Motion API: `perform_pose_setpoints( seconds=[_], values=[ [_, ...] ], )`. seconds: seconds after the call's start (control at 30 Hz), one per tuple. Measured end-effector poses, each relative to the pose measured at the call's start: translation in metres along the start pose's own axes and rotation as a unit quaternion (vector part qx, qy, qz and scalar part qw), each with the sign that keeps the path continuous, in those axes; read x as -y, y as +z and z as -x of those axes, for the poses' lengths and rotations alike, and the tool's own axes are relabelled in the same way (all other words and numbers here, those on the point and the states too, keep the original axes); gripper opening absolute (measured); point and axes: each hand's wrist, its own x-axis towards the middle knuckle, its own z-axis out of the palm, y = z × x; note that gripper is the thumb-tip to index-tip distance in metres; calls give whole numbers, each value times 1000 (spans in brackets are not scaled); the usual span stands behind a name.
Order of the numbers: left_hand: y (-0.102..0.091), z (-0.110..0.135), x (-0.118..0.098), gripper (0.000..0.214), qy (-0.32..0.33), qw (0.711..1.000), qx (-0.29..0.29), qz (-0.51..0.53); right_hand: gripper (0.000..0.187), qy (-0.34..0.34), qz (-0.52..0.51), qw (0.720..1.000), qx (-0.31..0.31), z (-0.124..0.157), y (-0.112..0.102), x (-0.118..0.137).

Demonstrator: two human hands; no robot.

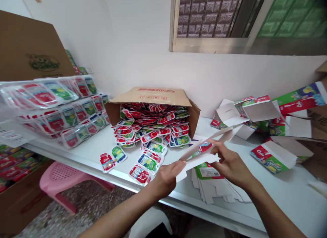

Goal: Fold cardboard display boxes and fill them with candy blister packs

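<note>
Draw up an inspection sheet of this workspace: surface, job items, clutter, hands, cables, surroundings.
Surface: white table, mostly covered with goods.
Job items: held carton, above a pile of flat cartons.
Clutter: loose packets before a packet-filled brown box; open cartons heaped right; plastic-wrapped packets left.
Hands: left hand and right hand both hold the carton.
Cables: nothing seen.
Surroundings: pink stool, barred window, white wall.

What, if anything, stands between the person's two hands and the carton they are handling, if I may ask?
Nothing visible does: the left hand grips one end of the carton, and the right hand holds it farther along. The stack of flat cartons lies below them on the table, not in between.
</note>
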Motion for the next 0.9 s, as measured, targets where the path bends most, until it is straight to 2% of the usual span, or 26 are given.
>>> perform_pose_setpoints(
  seconds=[0.07,0.13,0.23,0.3,0.33,0.37,0.43,0.5,0.53,0.63,0.73,0.83,0.9],
  values=[
    [1,3,1,53,-9,1000,-3,17,29,6,36,993,112,-3,-2,2],
    [3,8,0,47,-28,999,6,44,25,41,93,981,166,-3,1,4],
    [7,15,-4,35,-123,990,34,64,38,121,125,971,164,0,12,4],
    [5,18,-7,33,-191,978,67,47,44,150,76,973,157,4,23,-1],
    [3,18,-7,33,-195,976,92,31,44,154,39,974,160,6,29,-4],
    [-1,17,-7,34,-171,977,124,8,43,149,0,975,166,9,34,-8],
    [-11,11,-6,36,-56,977,199,-53,35,110,-57,976,179,13,41,-16],
    [-23,0,-5,42,70,953,267,-128,24,36,-83,977,191,14,43,-22],
    [-28,-6,-4,44,110,937,288,-165,20,-2,-83,978,193,14,41,-23],
    [-40,-24,-2,37,150,903,321,-244,18,-69,-54,981,175,11,33,-23],
    [-48,-31,-1,18,84,898,324,-285,24,-39,-15,993,108,11,30,-26],
    [-46,-22,0,30,-26,910,322,-261,38,70,31,994,73,18,45,-33],
    [-34,-13,0,37,-81,917,315,-230,44,131,67,987,71,26,63,-40]
  ],
)
